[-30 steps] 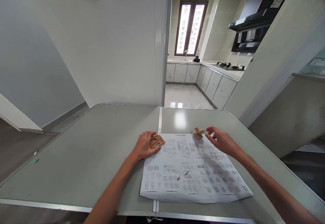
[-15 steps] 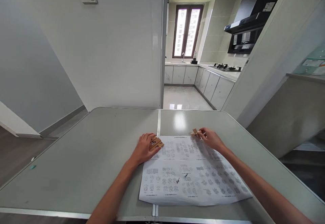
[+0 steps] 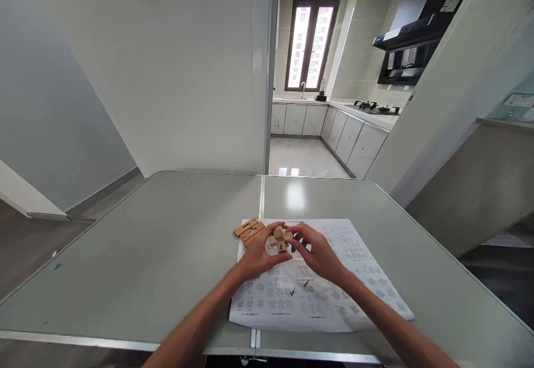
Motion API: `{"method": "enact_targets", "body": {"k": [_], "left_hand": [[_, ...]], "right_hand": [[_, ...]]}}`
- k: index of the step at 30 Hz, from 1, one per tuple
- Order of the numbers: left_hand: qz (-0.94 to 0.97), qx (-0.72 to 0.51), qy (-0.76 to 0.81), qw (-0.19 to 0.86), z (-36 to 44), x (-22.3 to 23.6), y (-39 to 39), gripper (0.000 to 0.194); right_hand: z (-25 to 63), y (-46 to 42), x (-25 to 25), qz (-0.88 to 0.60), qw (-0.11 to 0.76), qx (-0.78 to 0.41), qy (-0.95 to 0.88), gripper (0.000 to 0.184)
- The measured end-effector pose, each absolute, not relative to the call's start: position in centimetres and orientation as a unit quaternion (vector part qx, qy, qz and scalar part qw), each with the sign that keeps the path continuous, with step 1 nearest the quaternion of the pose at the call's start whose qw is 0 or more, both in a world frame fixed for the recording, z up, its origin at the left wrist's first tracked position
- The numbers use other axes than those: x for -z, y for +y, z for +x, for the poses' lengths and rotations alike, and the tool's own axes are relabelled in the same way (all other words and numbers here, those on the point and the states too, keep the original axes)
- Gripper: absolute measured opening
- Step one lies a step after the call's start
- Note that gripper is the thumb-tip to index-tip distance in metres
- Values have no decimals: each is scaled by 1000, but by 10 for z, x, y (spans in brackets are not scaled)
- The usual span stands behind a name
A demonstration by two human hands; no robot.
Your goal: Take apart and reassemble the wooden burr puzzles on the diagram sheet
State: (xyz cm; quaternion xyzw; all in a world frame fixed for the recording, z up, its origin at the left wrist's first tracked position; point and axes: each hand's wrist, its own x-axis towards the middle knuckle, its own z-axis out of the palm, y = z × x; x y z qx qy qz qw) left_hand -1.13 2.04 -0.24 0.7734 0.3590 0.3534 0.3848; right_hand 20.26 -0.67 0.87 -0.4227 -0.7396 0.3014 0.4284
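Small wooden interlocking puzzle [image 3: 279, 239]: light tan blocks crossed, stubby ends sticking out several ways, one block upright on top, front end face marked with dark character like "3" or "ε". Located above upper part of printed instruction sheet [image 3: 329, 296]. Left hand [image 3: 259, 254] and right hand [image 3: 315, 248] close together, fingers of both on puzzle from opposite sides. Flat wooden pieces [image 3: 249, 231], browner, notched, side by side at sheet's upper left corner, just beside left hand. Sheet: white, rows of small diagrams, two dark check marks, lying on grey-green folding table [image 3: 146, 262].
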Motion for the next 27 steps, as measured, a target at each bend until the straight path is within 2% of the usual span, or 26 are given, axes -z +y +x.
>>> {"method": "enact_targets", "body": {"k": [4, 8, 11, 15, 18, 20, 23, 27], "left_hand": [[754, -373, 369, 396, -14, 5, 21, 61], [751, -388, 356, 398, -16, 7, 23, 59], [745, -407, 359, 388, -14, 5, 22, 59], [753, -404, 370, 364, -13, 2, 21, 58], [773, -392, 347, 358, -14, 2, 19, 56], [773, -388, 323, 383, -15, 4, 19, 64], [745, -375, 279, 476, -17, 7, 22, 81], [677, -372, 258, 580, -18, 10, 29, 77]], "right_hand": [[193, -4, 3, -424, 437, -313, -729, 30], [192, -1, 15, -433, 430, -334, -718, 36], [190, 1, 22, -444, 449, -406, -661, 41], [186, -1, 31, -413, 376, -532, -637, 55], [184, -2, 33, -384, 343, -561, -648, 58], [183, -2, 33, -389, 352, -563, -639, 59], [185, 0, 33, -404, 370, -556, -625, 61], [187, 2, 35, -409, 372, -547, -629, 59]]}}
